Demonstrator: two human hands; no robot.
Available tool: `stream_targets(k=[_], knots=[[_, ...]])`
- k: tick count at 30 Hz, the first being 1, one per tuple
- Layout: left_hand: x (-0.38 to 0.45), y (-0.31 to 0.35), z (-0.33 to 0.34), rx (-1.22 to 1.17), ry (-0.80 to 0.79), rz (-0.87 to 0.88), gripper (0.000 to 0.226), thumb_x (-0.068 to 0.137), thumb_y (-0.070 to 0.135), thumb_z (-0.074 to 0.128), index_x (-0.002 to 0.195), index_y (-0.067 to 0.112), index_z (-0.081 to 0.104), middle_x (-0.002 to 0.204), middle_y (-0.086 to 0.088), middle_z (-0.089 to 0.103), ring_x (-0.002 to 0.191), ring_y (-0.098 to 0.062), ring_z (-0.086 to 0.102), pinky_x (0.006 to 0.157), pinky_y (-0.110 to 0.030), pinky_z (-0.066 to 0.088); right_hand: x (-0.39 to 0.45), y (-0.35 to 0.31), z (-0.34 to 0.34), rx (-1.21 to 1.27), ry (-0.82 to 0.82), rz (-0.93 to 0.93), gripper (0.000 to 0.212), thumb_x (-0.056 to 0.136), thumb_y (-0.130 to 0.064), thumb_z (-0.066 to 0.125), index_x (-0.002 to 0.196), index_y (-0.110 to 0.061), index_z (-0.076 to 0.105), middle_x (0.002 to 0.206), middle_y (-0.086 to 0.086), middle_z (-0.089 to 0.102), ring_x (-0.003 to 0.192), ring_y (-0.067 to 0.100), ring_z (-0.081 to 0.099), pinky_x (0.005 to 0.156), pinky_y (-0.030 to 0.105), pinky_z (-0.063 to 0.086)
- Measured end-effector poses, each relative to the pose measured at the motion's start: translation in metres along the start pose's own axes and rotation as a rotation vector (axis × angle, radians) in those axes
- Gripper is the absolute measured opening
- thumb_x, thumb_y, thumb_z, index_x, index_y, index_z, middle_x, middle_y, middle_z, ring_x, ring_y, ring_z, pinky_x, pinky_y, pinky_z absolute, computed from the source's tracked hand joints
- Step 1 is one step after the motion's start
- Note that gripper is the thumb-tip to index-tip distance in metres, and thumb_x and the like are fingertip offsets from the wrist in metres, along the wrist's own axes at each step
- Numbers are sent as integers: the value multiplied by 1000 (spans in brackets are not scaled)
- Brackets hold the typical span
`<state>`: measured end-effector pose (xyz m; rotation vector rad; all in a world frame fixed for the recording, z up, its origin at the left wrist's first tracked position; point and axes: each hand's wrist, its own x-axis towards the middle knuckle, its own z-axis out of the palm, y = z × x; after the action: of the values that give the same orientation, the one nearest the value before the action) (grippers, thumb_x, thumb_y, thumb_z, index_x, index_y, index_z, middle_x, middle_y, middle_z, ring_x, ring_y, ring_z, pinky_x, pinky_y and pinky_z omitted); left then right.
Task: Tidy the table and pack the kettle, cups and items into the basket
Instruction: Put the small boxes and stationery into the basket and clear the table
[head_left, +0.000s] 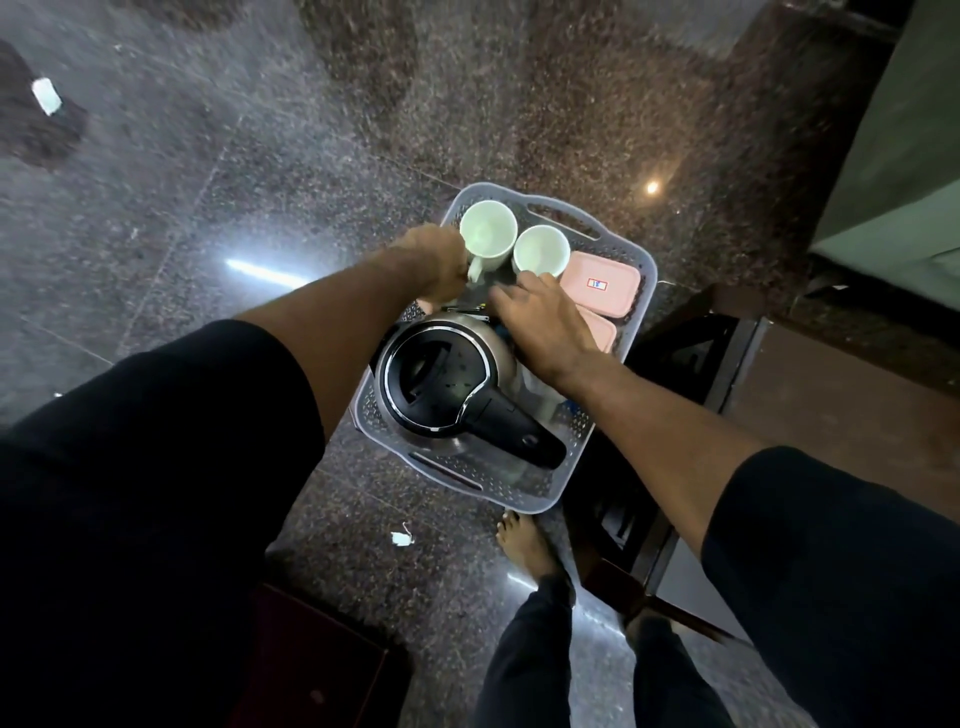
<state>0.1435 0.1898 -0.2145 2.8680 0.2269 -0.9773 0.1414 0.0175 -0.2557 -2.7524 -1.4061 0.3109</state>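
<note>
Paper scraps lie on the speckled stone floor (311, 130), one white piece (48, 95) far out beyond the left hand and a smaller scrap (401, 539) well back from it, near a bare foot (524, 540). Left hand (439, 262) grips the handle of the left cup (488, 236), fingers curled round it, the cup upright in the far corner of the basket (545, 493). Just right of that hand stands a second white cup (542, 251), also upright and close beside the first. Between the two forearms, nearer the person than both hands, the steel kettle (441, 384) with black lid and handle fills the near half of the basket. Right hand (545, 322) reaches down into the basket just behind the kettle, palm down; its fingertips are hidden among dark items, so whether it holds anything cannot be told. Just right of this hand lie two pink lidded boxes, the far one (600, 283) labelled, the near one (602, 332) partly covered by the hand. Dark wooden furniture (691, 364) stands further right.
</note>
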Motion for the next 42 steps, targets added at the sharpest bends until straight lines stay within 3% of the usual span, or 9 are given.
stream_targets(k=[9,14,20,23,26,29,32,37,42], knots=[[-4,-5,5,-37,-44,58,29,91,18,66,117,10,78,121,-15,74,113,-35,69,101,-45,55,5,-6,-1,34,150,185,24,96,-9,46,116,-13,57,105,12,69,102,35,59,83,43,41],[-8,-10,6,-72,-64,98,25,88,21,70,110,20,82,113,-8,77,104,-30,71,96,-39,57,17,-11,1,16,96,218,25,96,-3,47,118,-9,57,99,15,73,91,38,71,63,41,44],[-14,-15,4,-97,-51,143,20,87,20,71,102,24,84,104,-5,79,97,-29,72,81,-28,50,20,-5,2,5,-4,173,19,99,-10,50,111,-11,64,104,14,74,97,39,71,66,41,45],[-20,-10,-7,-96,-23,133,27,88,12,67,104,26,83,105,-3,80,99,-27,73,89,-32,56,10,-2,-2,101,19,211,16,92,-10,55,105,-10,65,101,17,72,95,43,68,63,40,36],[-28,0,-25,-155,-68,101,31,94,2,57,109,15,82,105,-8,80,92,-23,75,96,-37,59,1,1,-13,215,61,231,19,83,-8,60,101,-9,67,99,18,71,92,44,66,63,42,42],[-36,15,-49,-219,-132,70,28,100,2,54,112,5,79,105,-12,80,94,-24,77,97,-37,59,-1,6,-27,301,90,308,23,85,-5,56,102,-14,70,99,18,72,92,44,66,66,41,46],[-46,36,-71,-191,-126,75,20,98,11,60,103,3,78,86,-4,81,88,-25,77,96,-37,60,-9,15,-45,403,129,408,25,89,-10,54,104,-18,73,99,17,73,93,42,67,72,41,54],[-61,102,-86,57,-2,199,33,95,35,62,107,10,79,114,-18,75,108,-37,68,84,-35,51,-45,43,-71,411,208,544,25,83,-14,61,104,-20,74,98,14,75,96,38,70,76,40,55],[-54,184,-79,43,106,307,28,92,37,61,102,18,78,111,-14,76,107,-39,70,86,-39,54,-109,93,-71,416,320,776,17,81,-28,59,93,-20,69,87,12,73,87,39,71,69,38,54]])
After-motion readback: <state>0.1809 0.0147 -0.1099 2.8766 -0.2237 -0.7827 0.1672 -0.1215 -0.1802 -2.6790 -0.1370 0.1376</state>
